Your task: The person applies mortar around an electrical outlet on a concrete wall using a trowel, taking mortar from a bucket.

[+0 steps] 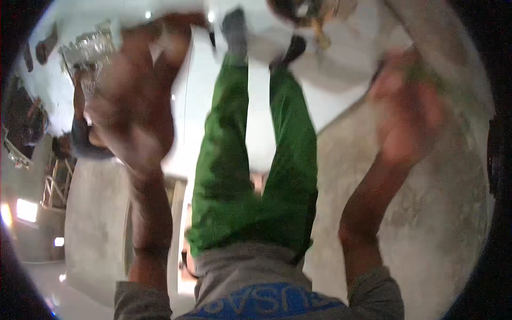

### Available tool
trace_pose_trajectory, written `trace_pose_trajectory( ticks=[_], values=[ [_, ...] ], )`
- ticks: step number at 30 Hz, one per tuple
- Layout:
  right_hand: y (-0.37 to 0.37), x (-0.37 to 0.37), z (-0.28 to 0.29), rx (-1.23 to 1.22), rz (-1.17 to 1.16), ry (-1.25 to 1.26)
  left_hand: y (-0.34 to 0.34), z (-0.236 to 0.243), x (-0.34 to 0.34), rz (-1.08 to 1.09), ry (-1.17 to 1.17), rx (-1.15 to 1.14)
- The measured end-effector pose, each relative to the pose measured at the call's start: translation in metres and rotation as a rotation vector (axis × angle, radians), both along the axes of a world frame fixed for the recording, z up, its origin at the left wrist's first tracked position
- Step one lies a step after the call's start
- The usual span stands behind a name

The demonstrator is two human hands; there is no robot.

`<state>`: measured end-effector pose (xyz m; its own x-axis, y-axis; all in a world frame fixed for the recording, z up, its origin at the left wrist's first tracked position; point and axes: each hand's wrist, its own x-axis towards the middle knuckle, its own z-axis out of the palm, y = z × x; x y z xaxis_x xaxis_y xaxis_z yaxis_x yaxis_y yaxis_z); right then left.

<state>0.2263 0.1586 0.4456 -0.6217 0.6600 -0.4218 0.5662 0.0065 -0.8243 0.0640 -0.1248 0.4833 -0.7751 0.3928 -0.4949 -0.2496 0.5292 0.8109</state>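
Pale, smooth surface [258, 122] runs up the middle of the head view, w/ a mottled grey area [432, 213] to the R. L hand [130, 101] is raised upper L, badly blurred; can't tell if it's clenched, loose or gripping smth. Just beside its upper L edge in view: a silvery, ribbed, see-through-looking thing [88, 50], kind unclear; can't tell if hand & thing touch. R hand [408, 112] is up on the opp. side, also blurred, w/ a green patch [424, 74] at its upper edge; can't tell if that's held or merely behind, so grip unknown too. Hands are well apart, legs between.

Further out: both forearms come up from grey sleeves [141, 301]; grey shirt w/ blue print [261, 301] at bottom ctr. Green trousers [229, 144] fill the ctr, legs slightly parted, dark socks [234, 29] near top. Beyond the feet, top edge: brown rounded thing [285, 10], cut off by the frame, w/ a small yellowish piece [321, 36] just below. Far L: dark sleeve [82, 140], partly hidden by L hand, plus bright light patch [26, 210] lower down.
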Motion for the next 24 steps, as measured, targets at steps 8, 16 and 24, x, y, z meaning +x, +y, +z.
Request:
trace_pose_trajectory(
  ticks=[8,16,24],
  values=[
    [0.010,-0.048,0.074,-0.194,0.312,0.406,0.025,0.006,-0.017,0.047,0.167,0.161],
    [0.049,-0.083,0.113,-0.350,0.549,0.473,0.038,0.008,-0.024,0.041,0.261,0.215],
    [0.016,-0.030,0.031,-0.227,0.014,0.137,0.053,0.016,-0.030,0.047,0.343,0.288]
  ],
)
